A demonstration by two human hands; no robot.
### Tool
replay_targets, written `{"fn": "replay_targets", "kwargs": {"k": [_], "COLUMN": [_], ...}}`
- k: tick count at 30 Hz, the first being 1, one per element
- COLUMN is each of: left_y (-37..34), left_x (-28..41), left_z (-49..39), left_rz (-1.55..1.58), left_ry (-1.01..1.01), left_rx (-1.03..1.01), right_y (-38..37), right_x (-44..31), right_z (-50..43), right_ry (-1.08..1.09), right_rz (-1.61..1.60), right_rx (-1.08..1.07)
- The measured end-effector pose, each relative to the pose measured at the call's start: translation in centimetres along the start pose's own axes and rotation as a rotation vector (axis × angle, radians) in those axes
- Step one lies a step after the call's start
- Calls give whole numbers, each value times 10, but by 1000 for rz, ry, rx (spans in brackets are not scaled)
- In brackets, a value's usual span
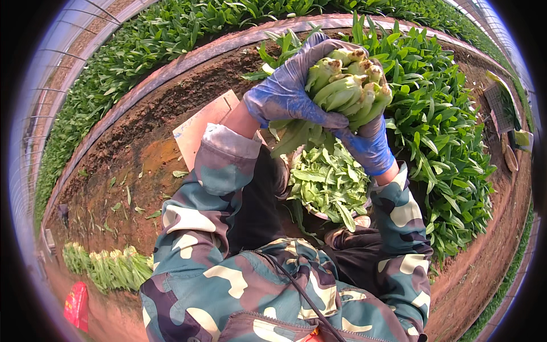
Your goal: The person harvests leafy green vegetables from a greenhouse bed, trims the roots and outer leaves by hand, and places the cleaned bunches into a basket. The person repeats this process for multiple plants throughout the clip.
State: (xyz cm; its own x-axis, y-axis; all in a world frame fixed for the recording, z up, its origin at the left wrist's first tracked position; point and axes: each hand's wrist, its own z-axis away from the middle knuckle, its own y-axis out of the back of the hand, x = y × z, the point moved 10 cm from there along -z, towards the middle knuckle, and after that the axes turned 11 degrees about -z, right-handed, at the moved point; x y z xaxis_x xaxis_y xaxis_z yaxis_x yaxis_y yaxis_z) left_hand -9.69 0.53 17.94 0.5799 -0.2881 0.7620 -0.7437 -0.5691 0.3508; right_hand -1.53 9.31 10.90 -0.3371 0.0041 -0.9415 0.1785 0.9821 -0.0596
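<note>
Both my hands, in blue gloves soiled with dirt, grip one bunch of leafy green stalks point(342, 89), its cut root ends turned up towards me. My left hand point(290, 89) wraps the bunch from its left and far side. From below and the right, my right hand point(369, 143) supports it, its fingers partly hidden behind the stalks. The leaves of the bunch hang down under my left wrist. Below, between my feet, stands a basin heaped with loose trimmed leaves point(327, 179).
Uncut leafy plants point(444, 141) grow close on my right. A flat board point(205, 124) lies on the soil to the left. Several finished bunches point(113, 267) lie behind left, near a red bag point(77, 305). A plastic crate point(498, 107) stands far right. A pale border strip point(171, 79) edges the bed.
</note>
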Motion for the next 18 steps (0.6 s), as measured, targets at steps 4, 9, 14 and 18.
{"fn": "replay_targets", "kwargs": {"k": [4,9,14,18], "left_y": [109,200,139,123], "left_x": [-19,-138,-272,-330], "left_z": [15,114,215,227], "left_rz": [-136,-388,-106,-376], "left_ry": [299,975,1220,1159], "left_rx": [-99,-313,-609,-517], "right_y": [-106,-212,-222,-192], "right_x": [29,156,294,349], "right_z": [-79,-101,-36,-17], "right_ry": [99,-373,-1001,-1239], "right_rz": [-314,-556,-860,-1056], "right_rx": [-226,-415,-350,-89]}}
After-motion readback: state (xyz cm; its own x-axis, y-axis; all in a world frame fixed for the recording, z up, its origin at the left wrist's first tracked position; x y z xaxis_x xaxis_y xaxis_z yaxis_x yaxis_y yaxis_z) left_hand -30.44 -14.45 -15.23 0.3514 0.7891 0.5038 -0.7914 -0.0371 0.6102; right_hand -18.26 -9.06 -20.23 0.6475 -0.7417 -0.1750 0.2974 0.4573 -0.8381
